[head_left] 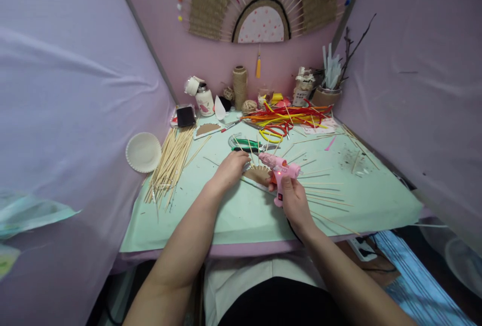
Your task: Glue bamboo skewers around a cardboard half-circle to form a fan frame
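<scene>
My right hand (295, 199) is wrapped around a pink hot glue gun (286, 171), its nozzle pointing left and a small light glowing on its body. Below the nozzle lies a brown cardboard half-disc (257, 175) with thin wooden sticks (324, 184) fanning out from its curved edge. Curled at the left end of the half-disc is my left hand (232, 168), fingers drawn together. What its fingertips pinch is too small to make out. Just beyond the fingers rest green-handled pliers (246, 143).
Loose wooden sticks (171, 163) lie at left beside a white scalloped dish (143, 152). Behind are red-and-yellow scissors (273, 133), colourful pipe cleaners (289, 116), a twine spool (240, 87) and a white bottle (204, 101). A large woven fan (211, 9) hangs above.
</scene>
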The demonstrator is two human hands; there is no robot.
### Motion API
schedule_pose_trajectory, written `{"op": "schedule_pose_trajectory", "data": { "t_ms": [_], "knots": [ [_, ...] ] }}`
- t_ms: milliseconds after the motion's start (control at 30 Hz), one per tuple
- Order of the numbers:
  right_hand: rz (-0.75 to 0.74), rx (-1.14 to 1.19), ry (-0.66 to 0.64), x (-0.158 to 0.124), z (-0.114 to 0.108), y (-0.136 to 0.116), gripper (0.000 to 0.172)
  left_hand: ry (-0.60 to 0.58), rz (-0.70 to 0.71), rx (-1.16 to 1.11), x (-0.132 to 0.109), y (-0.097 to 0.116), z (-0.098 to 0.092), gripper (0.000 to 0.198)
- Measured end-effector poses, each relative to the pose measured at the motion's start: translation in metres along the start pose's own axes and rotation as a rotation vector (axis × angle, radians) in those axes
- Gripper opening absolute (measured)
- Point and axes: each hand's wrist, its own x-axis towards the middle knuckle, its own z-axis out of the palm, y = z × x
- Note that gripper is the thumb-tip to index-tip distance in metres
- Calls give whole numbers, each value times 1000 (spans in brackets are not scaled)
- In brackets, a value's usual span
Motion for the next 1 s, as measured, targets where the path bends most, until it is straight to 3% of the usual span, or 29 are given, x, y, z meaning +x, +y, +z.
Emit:
{"op": "schedule_pose_trajectory", "data": {
  "t_ms": [500, 1000],
  "knots": [
    [0, -5, 11, 0, 0, 0, 65, 3, -2, 2, -1, 4, -3, 32],
    [-72, 103, 138, -4, -19, -8, 57, 151, -118, 71, -5, 16, -8, 32]
  ]
}}
